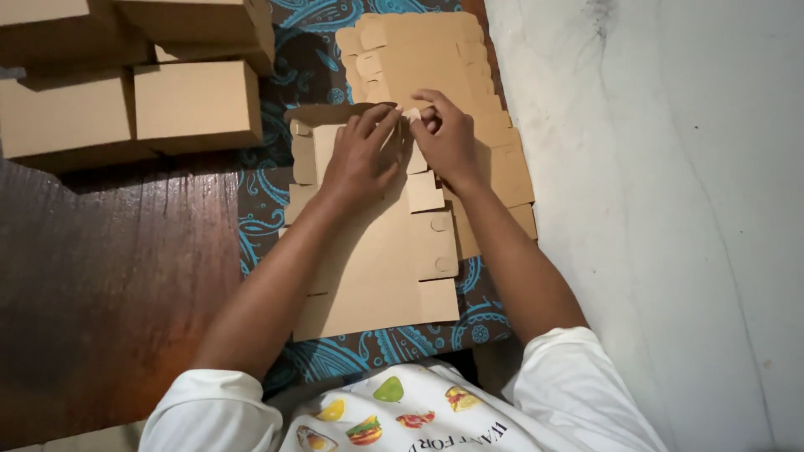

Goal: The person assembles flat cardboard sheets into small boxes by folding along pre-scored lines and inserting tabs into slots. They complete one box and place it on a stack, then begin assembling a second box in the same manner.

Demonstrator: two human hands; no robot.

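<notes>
Both grips sit together at the far end of the flat die-cut cardboard box blank (pixel 381 259) in front of me. My left hand (pixel 362 159) lies palm-down on the blank with its fingers pressed flat and close together, holding the sheet down more than clamping it. My right hand (pixel 448 138) is curled, fingertips pinched on a small flap (pixel 412 115) at the blank's top edge, right beside the left fingertips.

That blank lies on the blue paisley cloth (pixel 289 205), overlapping a stack of unfolded blanks (pixel 419 50) that runs away from me toward the top of the view. To the left, on the dark wooden floor (pixel 117 276), stand several finished brown cardboard boxes (pixel 197 105), closed and set side by side. A pale wall or slab (pixel 653 209) fills the right side.

By my judgement, this box is barely begun: the sheet is nearly all flat, only the far flap is being worked. Several boxes are done; a good pile of blanks is left.
</notes>
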